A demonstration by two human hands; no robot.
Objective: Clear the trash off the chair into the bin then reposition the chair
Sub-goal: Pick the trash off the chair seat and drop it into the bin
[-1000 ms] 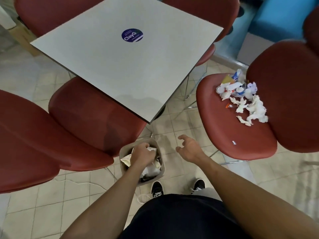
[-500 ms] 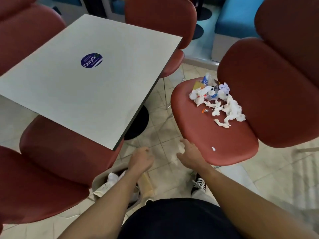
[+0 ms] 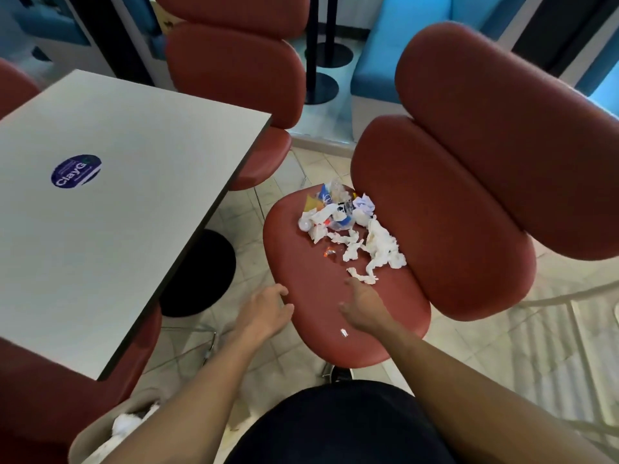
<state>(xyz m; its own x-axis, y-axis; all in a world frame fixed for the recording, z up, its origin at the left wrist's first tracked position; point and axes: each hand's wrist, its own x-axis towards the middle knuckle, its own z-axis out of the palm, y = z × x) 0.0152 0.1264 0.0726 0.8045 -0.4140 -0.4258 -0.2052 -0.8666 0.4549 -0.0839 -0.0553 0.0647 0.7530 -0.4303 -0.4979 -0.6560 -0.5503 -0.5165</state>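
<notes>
Right hand [image 3: 363,308] is out over the front of the chair [image 3: 338,296] seat, fingers straight and loose, holding nothing; fingertips are just short of the nearest torn white strip. Left hand [image 3: 264,311] sits at the seat's front-left edge, fingers loosely bent, nothing in it; it looks to touch the rim, but blur makes that hard to call.

Trash [image 3: 348,229] lies in a heap toward the back of the seat, up against the backrest: crumpled white tissue, torn strips, a blue-and-white wrapper, a yellow scrap, clear plastic, a small orange bit. Print on the wrappers is too small to read. One tiny white scrap [image 3: 344,332] lies apart near the seat front, beside the right forearm.

Bin [image 3: 97,433], bottom left, is mostly hidden by the left forearm and cut by the frame edge; white crumpled paper shows inside, rest of contents not visible. It stands on the floor, well apart from the trash heap.

Desk [image 3: 140,202] to the left, gray top, w/ a round dark blue sticker [image 3: 76,170] reading "ClayG"; smaller text on it is illegible. More red chairs ring the desk, most cut off at the frame. Blue seating behind.
</notes>
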